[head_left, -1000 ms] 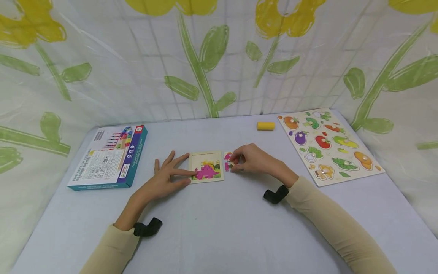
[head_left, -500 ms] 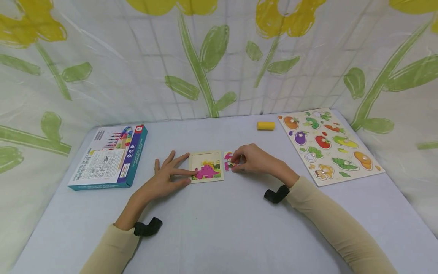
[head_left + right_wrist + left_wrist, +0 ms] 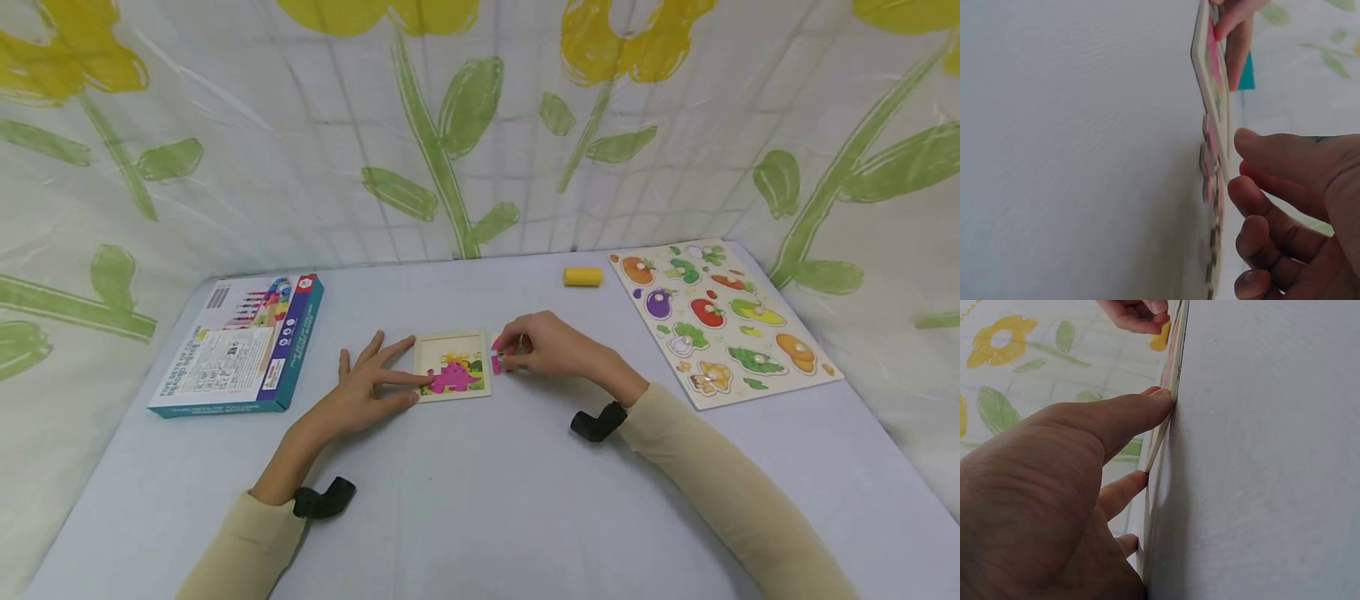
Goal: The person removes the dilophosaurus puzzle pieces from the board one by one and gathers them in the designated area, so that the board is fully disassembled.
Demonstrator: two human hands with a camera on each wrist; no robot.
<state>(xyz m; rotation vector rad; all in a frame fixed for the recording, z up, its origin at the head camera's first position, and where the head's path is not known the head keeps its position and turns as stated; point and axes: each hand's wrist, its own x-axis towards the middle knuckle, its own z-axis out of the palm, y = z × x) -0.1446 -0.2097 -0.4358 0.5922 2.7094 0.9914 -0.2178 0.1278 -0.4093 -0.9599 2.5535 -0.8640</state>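
Note:
A small wooden puzzle tray [image 3: 453,336] lies mid-table in the head view, part filled with a pink dinosaur picture [image 3: 455,377]. My left hand [image 3: 375,388] spreads its fingers at the tray's left side. Its index fingertip rests on the picture, while the thumb touches the near left corner. Just right of the tray, loose pink jigsaw pieces [image 3: 496,365] lie under my right hand [image 3: 551,346], which partly hides them. In the right wrist view, thumb and bent fingers [image 3: 1252,234] stand apart, close over the jigsaw pieces [image 3: 1209,165], with nothing seen between them.
A boxed set [image 3: 232,350] lies at the left of the table. A yellow cylinder [image 3: 582,276] is at the back, beside a vegetable peg puzzle board [image 3: 723,321] on the right. A flowered curtain [image 3: 315,150] hangs behind the table.
My right hand has shifted slightly left over the loose pieces and now covers more of them. The left hand and the tray have stayed where they were.

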